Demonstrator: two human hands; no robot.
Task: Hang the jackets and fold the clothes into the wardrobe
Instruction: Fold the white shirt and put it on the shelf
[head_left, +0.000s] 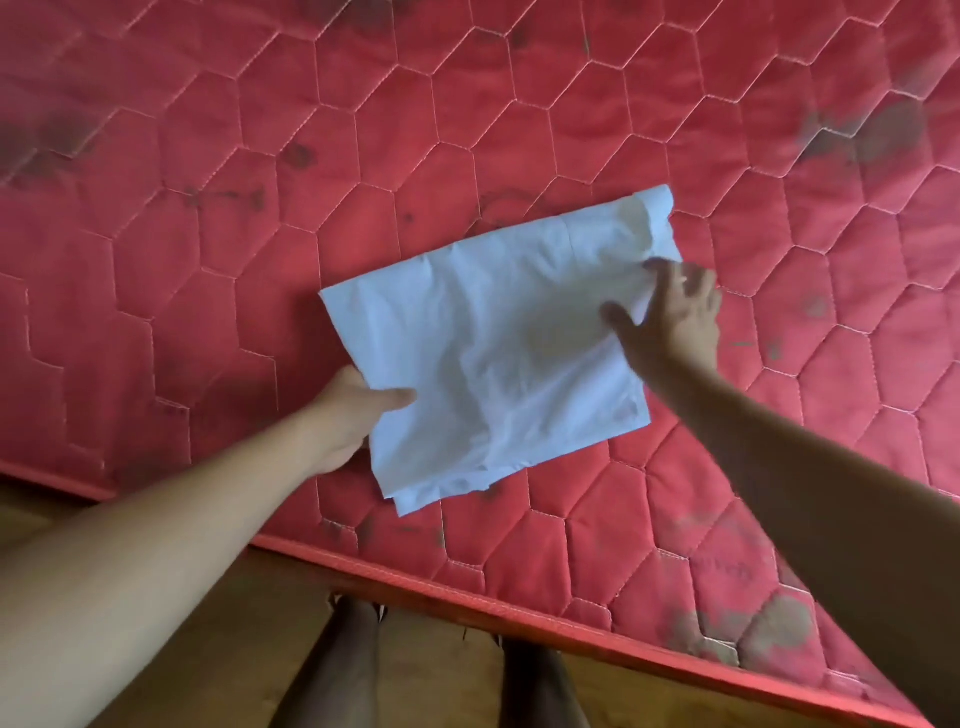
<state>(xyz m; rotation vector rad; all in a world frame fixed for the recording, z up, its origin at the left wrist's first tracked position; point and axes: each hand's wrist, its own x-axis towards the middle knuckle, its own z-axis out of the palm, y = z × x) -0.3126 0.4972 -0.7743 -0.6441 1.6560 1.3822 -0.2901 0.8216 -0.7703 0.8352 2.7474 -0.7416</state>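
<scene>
One red quilted mattress (208, 234) fills the view. On it, near the front edge, lies a folded white garment (493, 353). At its left edge the left hand (353, 410) pinches it, thumb on top; the right hand (675, 317), fingers spread, presses its right side.

Home bedroom: bare red quilted mattress (208, 234) (stained), wooden floor (441, 665) beside it.

My left forearm (156, 545) and right forearm (831, 493) show bare to the wrist. My left hand (353, 410) and right hand (675, 322) are likewise bare. My legs (337, 670) appear dark; covering undetermined.
</scene>
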